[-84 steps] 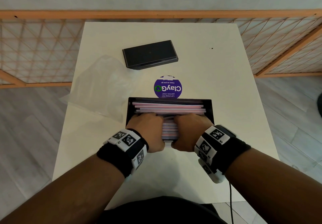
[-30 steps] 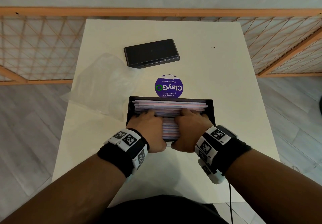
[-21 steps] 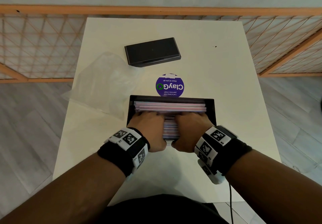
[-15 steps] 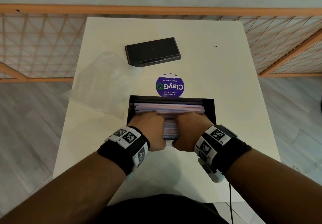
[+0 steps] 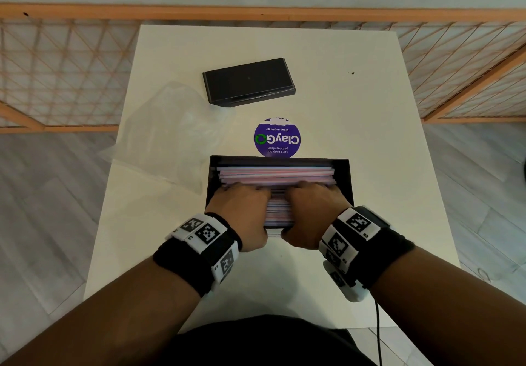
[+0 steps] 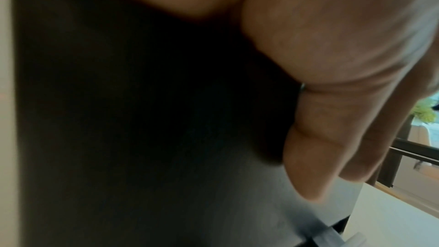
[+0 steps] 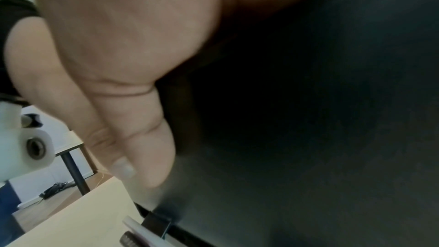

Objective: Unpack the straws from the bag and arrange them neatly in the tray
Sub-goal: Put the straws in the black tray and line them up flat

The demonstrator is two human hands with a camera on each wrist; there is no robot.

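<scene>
My left hand (image 5: 242, 209) and right hand (image 5: 313, 209) press flat on the straws (image 5: 274, 173) inside the tray (image 5: 348, 177). They're light, slippery and roll easily, so I'd squeeze the bundle from both ends.

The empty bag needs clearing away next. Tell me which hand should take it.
Left. The bag lies left of the tray, on the left hand side; the right hand would have to cross over.

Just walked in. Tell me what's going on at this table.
A person is tidying straws in a black tray on a white table. The left hand and right hand both rest on the stack, fingers reaching over it and thumbs at the near wall. The clear plastic bag lies flat to the left, apparently emptied. A black lid and a purple sticker sit farther back.
</scene>
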